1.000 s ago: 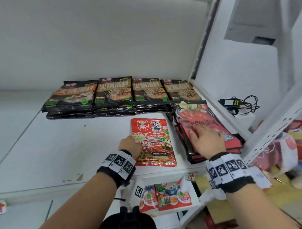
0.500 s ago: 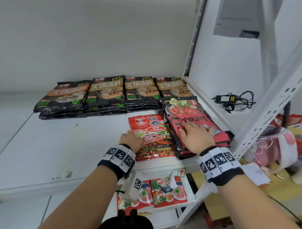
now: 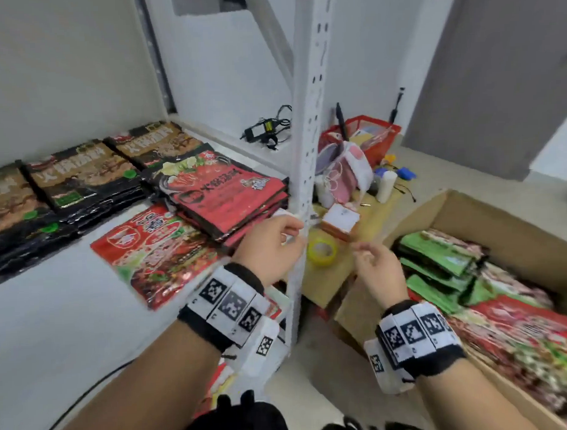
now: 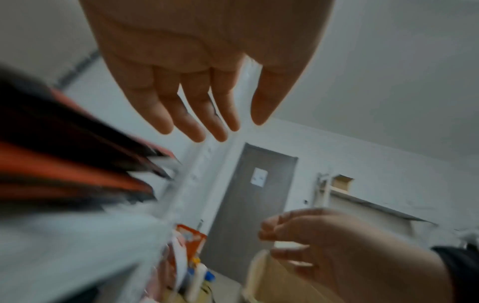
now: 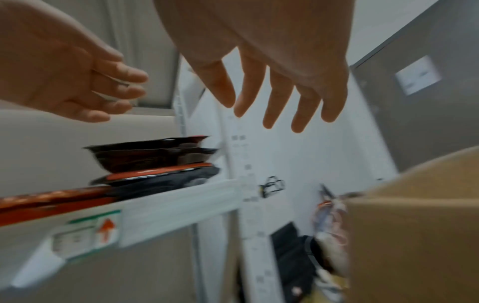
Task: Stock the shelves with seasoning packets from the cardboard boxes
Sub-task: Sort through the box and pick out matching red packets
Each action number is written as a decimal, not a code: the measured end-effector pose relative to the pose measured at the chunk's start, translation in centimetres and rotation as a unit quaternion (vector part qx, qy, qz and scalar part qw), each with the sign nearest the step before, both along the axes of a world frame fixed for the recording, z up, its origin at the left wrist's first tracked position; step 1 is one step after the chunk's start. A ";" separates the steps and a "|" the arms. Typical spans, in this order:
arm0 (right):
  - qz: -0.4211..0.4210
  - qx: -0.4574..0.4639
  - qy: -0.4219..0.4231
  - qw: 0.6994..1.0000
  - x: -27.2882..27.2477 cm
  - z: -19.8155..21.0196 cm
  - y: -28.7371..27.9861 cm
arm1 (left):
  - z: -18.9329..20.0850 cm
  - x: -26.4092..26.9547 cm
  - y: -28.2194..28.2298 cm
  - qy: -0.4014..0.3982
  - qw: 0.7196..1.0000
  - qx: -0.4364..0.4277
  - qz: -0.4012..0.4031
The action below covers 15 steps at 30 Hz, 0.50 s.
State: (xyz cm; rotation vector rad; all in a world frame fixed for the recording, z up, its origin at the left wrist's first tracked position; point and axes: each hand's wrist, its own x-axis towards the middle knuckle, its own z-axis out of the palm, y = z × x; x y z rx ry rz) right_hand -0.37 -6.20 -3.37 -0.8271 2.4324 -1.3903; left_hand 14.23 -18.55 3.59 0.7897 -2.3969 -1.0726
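A white shelf (image 3: 48,319) carries rows of dark seasoning packets (image 3: 78,177), a red-and-black stack (image 3: 230,197) and one loose red packet (image 3: 155,254) near its front edge, while an open cardboard box (image 3: 501,226) of green and red packets (image 3: 444,260) sits to the right. Left hand (image 3: 270,247) and right hand (image 3: 374,269) hover empty, fingers loosely spread, beside the shelf post (image 3: 309,149). A careless arm swing toward the box could likely clip the overhanging stack and spill it.
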 end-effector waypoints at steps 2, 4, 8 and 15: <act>-0.086 0.021 -0.005 0.996 -2.0 -0.5 5.1 | -1.6 -3.1 2.7 -0.025 0.998 0.023 -0.058; -0.157 0.040 -0.023 0.986 -4.0 -0.9 10.0 | -2.9 -6.3 5.6 -0.041 0.992 0.026 -0.121; -0.257 0.064 -0.080 0.961 -7.6 -1.5 18.2 | -4.1 -12.9 11.3 -0.059 0.972 0.024 -0.227; -0.312 0.011 -0.193 0.930 -15.7 -1.3 24.8 | -4.1 -25.0 17.9 -0.134 0.933 -0.095 -0.321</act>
